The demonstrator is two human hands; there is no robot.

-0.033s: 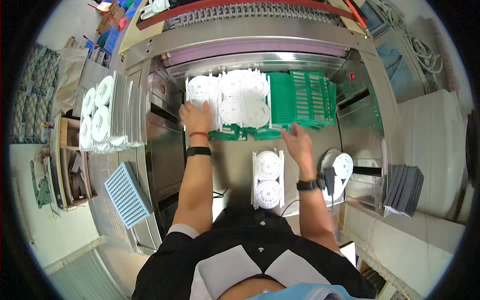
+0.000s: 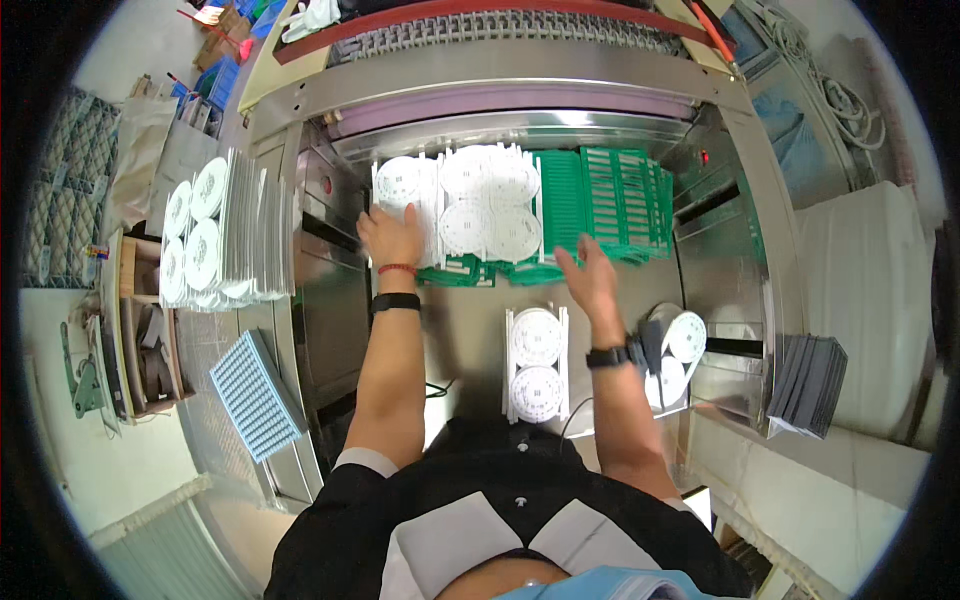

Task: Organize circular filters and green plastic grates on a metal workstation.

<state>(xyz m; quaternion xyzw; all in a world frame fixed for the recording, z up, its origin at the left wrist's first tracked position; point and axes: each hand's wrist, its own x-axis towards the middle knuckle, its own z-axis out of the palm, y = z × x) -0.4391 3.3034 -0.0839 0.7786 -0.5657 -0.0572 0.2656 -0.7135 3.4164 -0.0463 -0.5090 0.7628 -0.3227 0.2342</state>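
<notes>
Flat white panels of round discs, which look like circuit boards (image 2: 490, 205), lie side by side at the far end of the metal work surface. My left hand (image 2: 392, 238) rests at the near left edge of the leftmost white panel (image 2: 400, 180), thumb and fingers apart. Green slotted panels (image 2: 612, 200) lie to the right of the white ones, and green edges also show beneath them. Just short of these green panels hovers my right hand (image 2: 592, 275), fingers spread and holding nothing. A separate two-disc white panel (image 2: 536, 362) lies closer to my body.
On the left stands a thick stack of white disc panels (image 2: 225, 235), with a light-blue studded block (image 2: 257, 395) below it. More round white pieces (image 2: 685, 340) sit by my right wrist. Dark grey plates (image 2: 808, 385) stand at the right edge. A metal-framed roller (image 2: 510, 115) spans the back.
My right hand has shifted slightly left, toward the white panels. My left hand stays at the leftmost panel. The whole view has dipped a little.
</notes>
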